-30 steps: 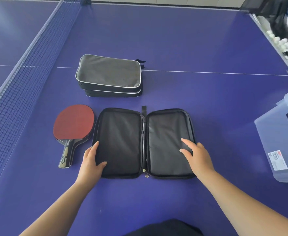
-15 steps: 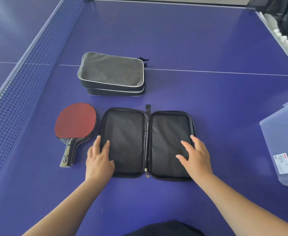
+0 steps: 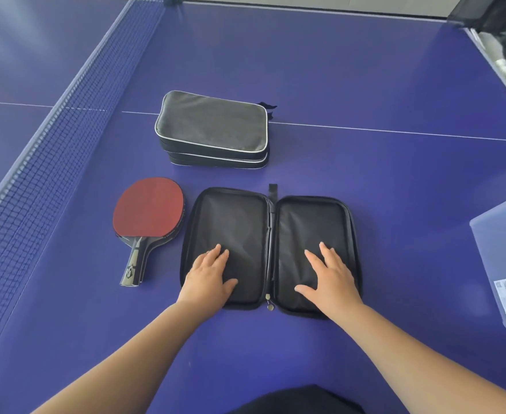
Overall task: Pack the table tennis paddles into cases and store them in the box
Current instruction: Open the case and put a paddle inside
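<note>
Both hands lie flat on an unzipped black case (image 3: 271,249) spread open like a book on a purple table tennis table (image 3: 365,70). The left hand (image 3: 208,279) presses the near end of the left half with fingers straight and close together; the right hand (image 3: 329,279) does the same on the right half, fingers slightly spread and thumb angled toward the zipper pull (image 3: 270,306) at the near edge of the spine. Neither hand grasps anything; they only press on the lining.

A red-faced paddle (image 3: 148,216) lies just beside the case on the left, its dark handle pointing toward the person, apart from both hands. Beyond the open case, two closed grey-topped cases (image 3: 212,130) sit stacked one on the other; whether they hold paddles cannot be told. At the right edge of view stands a clear plastic box (image 3: 502,264) with a white label, well apart from the case. A net (image 3: 51,150) runs along the left side.

By the look of things, the step in hand is flattening the open case so it can receive the paddle. The next move would seem to call for the left hand to lift off, take the paddle by its handle and lay it inside one half, before the case is folded, zipped and carried to the box.
</note>
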Demonstrator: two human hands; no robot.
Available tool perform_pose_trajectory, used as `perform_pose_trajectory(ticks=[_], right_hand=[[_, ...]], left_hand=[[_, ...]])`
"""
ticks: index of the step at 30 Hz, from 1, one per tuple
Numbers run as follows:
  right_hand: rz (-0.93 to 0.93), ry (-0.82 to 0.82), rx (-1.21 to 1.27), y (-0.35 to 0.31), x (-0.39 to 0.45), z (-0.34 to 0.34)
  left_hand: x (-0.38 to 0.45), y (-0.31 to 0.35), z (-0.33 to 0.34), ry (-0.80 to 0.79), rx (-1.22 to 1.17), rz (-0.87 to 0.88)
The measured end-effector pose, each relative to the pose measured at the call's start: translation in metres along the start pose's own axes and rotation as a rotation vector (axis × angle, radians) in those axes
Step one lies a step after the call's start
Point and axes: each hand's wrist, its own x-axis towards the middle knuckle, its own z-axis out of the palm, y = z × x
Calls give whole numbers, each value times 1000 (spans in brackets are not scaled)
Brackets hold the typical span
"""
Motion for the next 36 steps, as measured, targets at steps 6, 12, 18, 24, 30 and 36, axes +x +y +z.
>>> perform_pose_trajectory(ticks=[6, 12, 18, 24, 30, 36], right_hand=[[2, 12, 70, -15, -4, -2], [-143, -2, 139, -51, -2, 5], [-168, -60, 72, -74, 5, 12], [-141, -48, 63, -77, 3, 17], [-114, -45, 81, -80, 2, 17], [-101, -46, 112, -82, 1, 17]], left_hand=[[-10, -42, -49, 412, -247, -242], [-17, -93, -66, 392, -276, -499], [-3, -110, -65, 231, -317, -576], [5, -109, -60, 262, -316, -627], [15, -110, -67, 170, -262, -665], [18, -115, -69, 156, -247, -623]])
